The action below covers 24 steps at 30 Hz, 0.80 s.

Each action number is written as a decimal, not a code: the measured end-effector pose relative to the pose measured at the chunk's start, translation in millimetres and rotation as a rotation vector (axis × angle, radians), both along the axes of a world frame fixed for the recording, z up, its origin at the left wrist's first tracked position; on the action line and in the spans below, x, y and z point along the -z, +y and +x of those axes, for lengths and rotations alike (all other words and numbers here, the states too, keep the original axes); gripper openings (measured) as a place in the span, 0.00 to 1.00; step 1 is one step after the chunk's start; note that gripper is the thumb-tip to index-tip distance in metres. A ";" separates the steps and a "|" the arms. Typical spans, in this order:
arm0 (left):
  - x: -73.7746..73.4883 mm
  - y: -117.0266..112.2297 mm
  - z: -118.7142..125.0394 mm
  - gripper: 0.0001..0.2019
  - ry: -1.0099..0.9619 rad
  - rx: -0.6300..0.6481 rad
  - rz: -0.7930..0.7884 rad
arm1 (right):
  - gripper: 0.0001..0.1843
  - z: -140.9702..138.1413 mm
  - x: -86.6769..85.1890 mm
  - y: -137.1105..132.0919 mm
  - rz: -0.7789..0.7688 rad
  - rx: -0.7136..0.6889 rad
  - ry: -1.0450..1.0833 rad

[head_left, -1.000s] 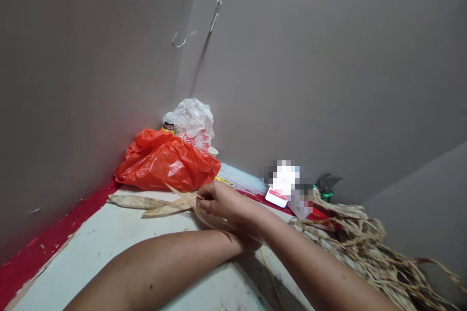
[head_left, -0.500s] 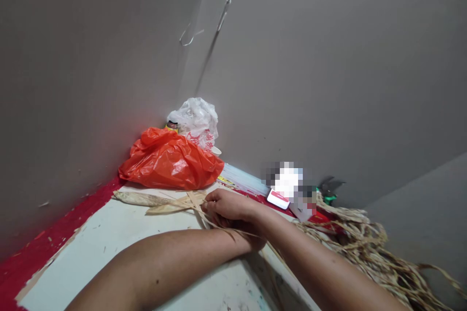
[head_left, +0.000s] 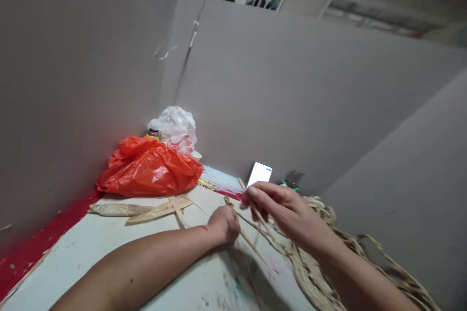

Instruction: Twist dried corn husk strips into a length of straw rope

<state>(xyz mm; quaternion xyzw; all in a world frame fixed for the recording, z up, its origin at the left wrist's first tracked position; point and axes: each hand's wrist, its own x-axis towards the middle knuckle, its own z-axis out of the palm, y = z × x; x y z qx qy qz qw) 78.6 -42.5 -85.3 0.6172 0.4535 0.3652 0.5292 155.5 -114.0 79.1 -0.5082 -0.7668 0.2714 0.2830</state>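
Note:
My left hand (head_left: pixel 224 223) rests closed on the white table (head_left: pixel 109 248), gripping the lower end of some dried straw strips (head_left: pixel 251 243). My right hand (head_left: pixel 280 206) is raised just to its right and pinches a thin straw strip (head_left: pixel 243 188) between thumb and fingers. Several flat dried husk pieces (head_left: pixel 146 209) lie on the table left of my left hand. A heap of braided dried straw (head_left: pixel 328 252) spreads under and behind my right forearm.
An orange plastic bag (head_left: pixel 149 170) and a white plastic bag (head_left: pixel 175 126) sit in the corner, with a small can (head_left: pixel 152 132) between them. A lit phone (head_left: pixel 260 173) leans at the grey partition (head_left: pixel 292 87). Green-handled pliers (head_left: pixel 292 182) lie behind it. A red strip edges the table.
My right hand has come off my left hand and risen to the right with a straw strip. My left hand slid right, away from the husk pieces. The view tilted upward.

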 end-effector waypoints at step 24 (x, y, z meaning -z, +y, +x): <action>-26.4 5.4 -25.9 0.10 0.055 0.115 -0.154 | 0.09 62.5 134.0 -13.1 -0.306 0.512 -0.101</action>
